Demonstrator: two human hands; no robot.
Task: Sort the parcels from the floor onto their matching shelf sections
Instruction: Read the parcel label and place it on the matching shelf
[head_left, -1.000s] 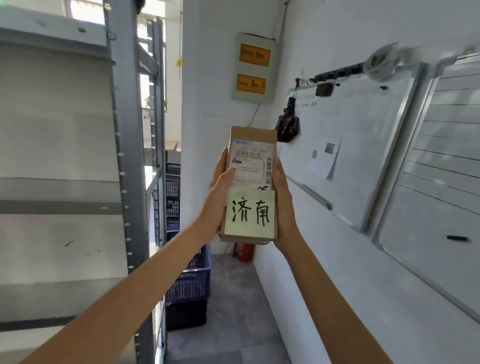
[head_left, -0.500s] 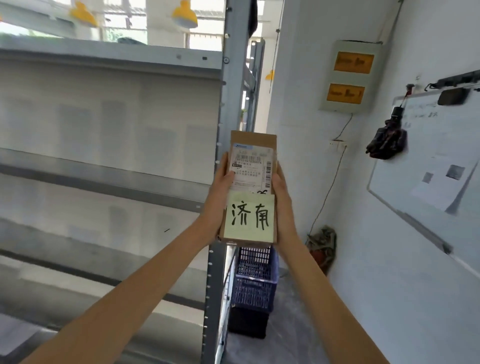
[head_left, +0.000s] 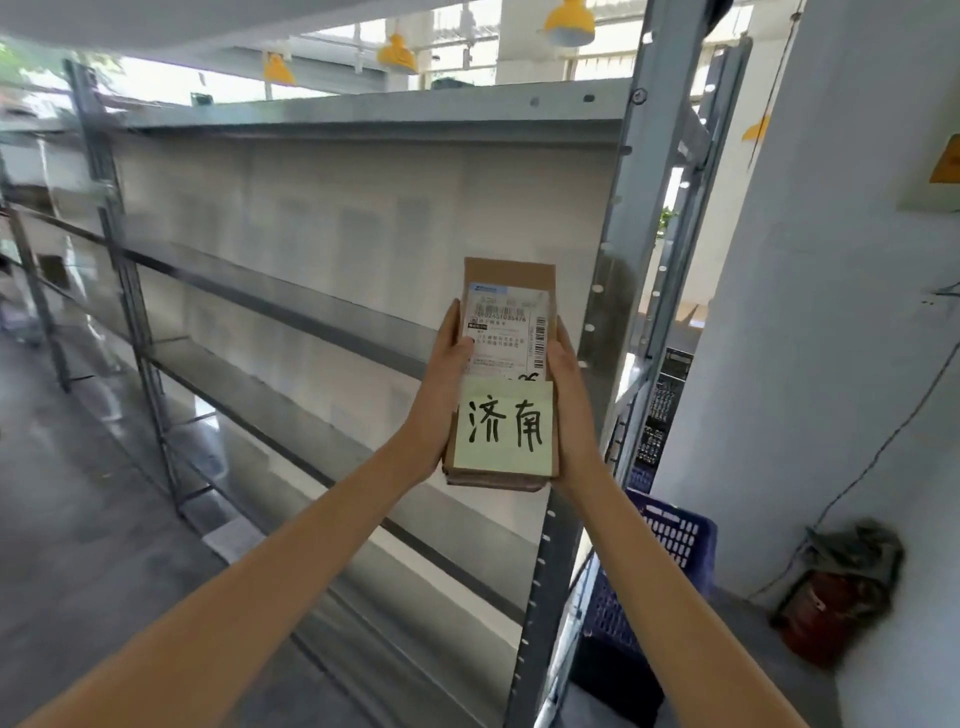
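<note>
view has swung off the whiteboard wall onto the grey metal shelf rack in the last second. flat brown cardboard parcel with a yellow handwritten sticky note hasn't budged, upright by the rack's right-end post, left hand and right hand clasping its sides. looks like section hunting's started.

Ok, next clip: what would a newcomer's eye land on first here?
The brown parcel held up at centre frame, gripped by the left hand and right hand, with a pale yellow sticky note on its lower half bearing two large handwritten characters. Behind it, a long grey metal shelf rack fills the left; a blue plastic crate stands lower right.
</note>
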